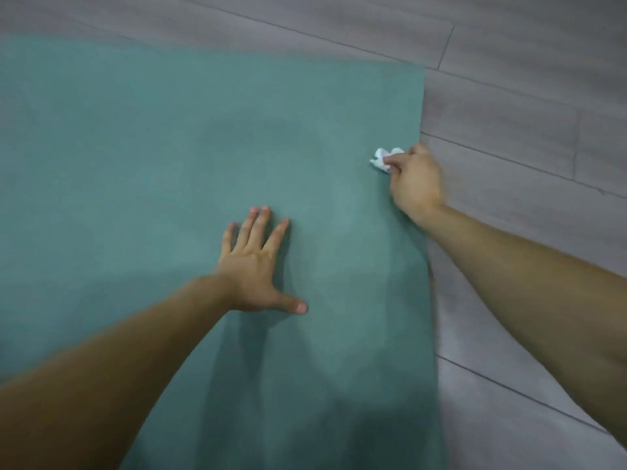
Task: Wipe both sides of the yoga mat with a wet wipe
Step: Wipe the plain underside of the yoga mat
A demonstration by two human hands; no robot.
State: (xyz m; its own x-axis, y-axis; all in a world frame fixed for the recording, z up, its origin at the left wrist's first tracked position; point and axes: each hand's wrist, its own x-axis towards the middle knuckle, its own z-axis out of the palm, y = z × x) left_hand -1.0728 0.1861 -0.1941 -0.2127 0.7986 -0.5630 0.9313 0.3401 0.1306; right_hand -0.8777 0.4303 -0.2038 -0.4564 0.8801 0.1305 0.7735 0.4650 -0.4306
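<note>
The teal mat point(142, 157) lies flat on the grey floor point(509, 79), the left hand point(252, 266) pressed on it with fingers spread, the right hand point(415, 181) pinching a crumpled white wipe point(381, 159) at its right edge.

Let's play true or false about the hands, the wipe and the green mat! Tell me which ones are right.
1. The right hand holds a crumpled white wet wipe. True.
2. The left hand is curled into a fist. False: it lies flat on the yoga mat with its fingers spread.
3. The wipe is near the mat's right edge. True.
4. The mat is rolled up. False: it lies spread out flat.
5. The mat lies on a grey plank floor. True.
6. Both hands hold the wipe. False: only the right hand does.
</note>
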